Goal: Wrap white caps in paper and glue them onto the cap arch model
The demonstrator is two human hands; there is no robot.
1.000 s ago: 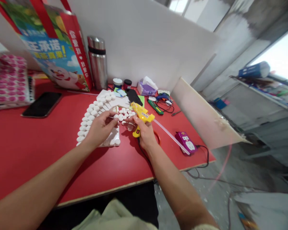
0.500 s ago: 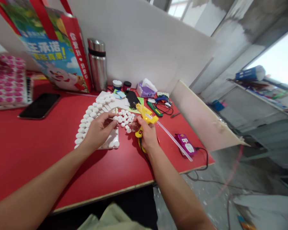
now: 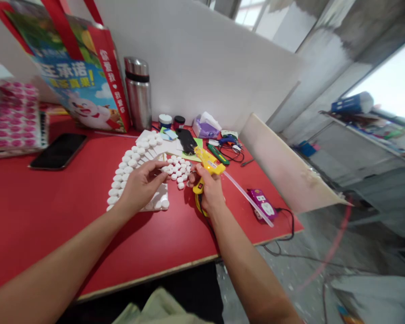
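Note:
My right hand (image 3: 212,191) is closed around the handle of a yellow hot glue gun (image 3: 205,157). A long translucent glue stick (image 3: 246,195) sticks out of its back end, towards the lower right. At the thumb and fingertips of my left hand (image 3: 140,186), a small white round piece (image 3: 165,169) seems pinched, partly hidden. Beneath this hand lies a white panel (image 3: 148,155) with rows of white round pieces (image 3: 123,171) along its left side; my hand covers its middle. Between both hands a loose pile of white round pieces (image 3: 178,168) rests on the red table (image 3: 148,247).
A steel thermos (image 3: 138,96) and a printed bag (image 3: 84,85) stand at the back left, near a phone (image 3: 58,151). Farther right are a tissue pack (image 3: 205,127), a green tool (image 3: 218,154) and a purple power socket (image 3: 262,204) with its cable.
The whole view has shifted slightly. My left hand stays beside the pile with its fingertips close together, and the glue gun remains in my right hand at nearly the same place.

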